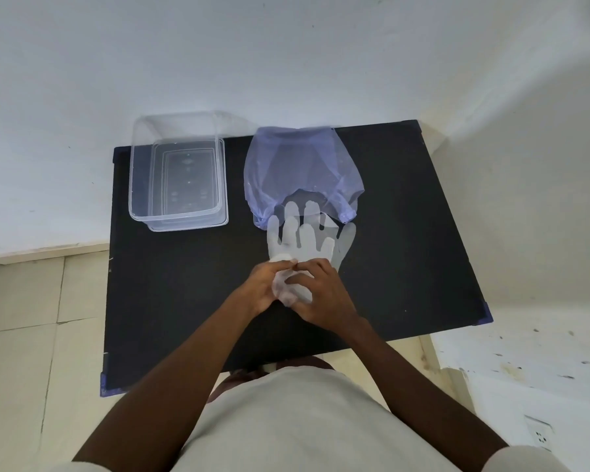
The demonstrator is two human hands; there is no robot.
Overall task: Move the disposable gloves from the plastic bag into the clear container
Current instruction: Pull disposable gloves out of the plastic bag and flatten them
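A pale blue plastic bag lies at the back middle of the black table, its mouth facing me. Translucent white disposable gloves lie flat in front of the mouth, fingers pointing toward the bag, partly inside it. My left hand and my right hand both pinch the cuff end of the gloves, which is bunched between them. The clear container stands at the back left with nothing in it, well left of my hands.
The black table has purple corner caps and stands against a white wall. A clear lid lies under the container, showing at its near edge. Tiled floor shows on the left, and a paint-spattered white surface on the right.
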